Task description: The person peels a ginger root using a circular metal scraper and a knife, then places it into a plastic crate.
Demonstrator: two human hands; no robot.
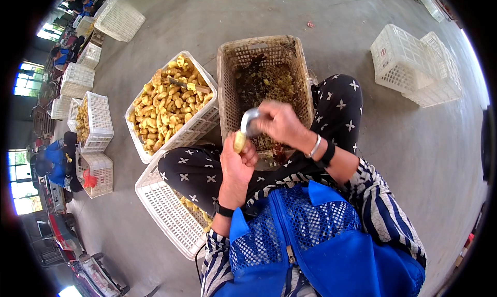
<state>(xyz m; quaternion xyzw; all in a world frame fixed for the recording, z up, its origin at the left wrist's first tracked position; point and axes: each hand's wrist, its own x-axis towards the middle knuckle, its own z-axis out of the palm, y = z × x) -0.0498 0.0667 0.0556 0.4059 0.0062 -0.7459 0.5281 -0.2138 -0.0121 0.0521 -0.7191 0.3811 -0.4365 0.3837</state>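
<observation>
My left hand (pixel 238 160) is closed around a small yellow piece of ginger (pixel 239 142), which sticks up from between thumb and fingers. In my right hand (pixel 282 123) is a curved, silvery metal scraper (pixel 250 120), its loop touching or very close to the ginger's upper end. Motion blurs the right fingers and part of the tool. Both hands are above the near part of a dirty plastic crate (pixel 223 85), which holds brown and yellowish peelings (pixel 279 79). To the left, a white crate (pixel 199 122) is heaped with ginger (pixel 160 105); a knife (pixel 191 86) lies on top.
Another white crate (pixel 171 214) with some ginger in it sits by my left knee. Stacked white crates (pixel 401 59) stand at the right. More crates (pixel 98 121) line the left side, near a person in blue (pixel 52 162) and a parked vehicle (pixel 62 232).
</observation>
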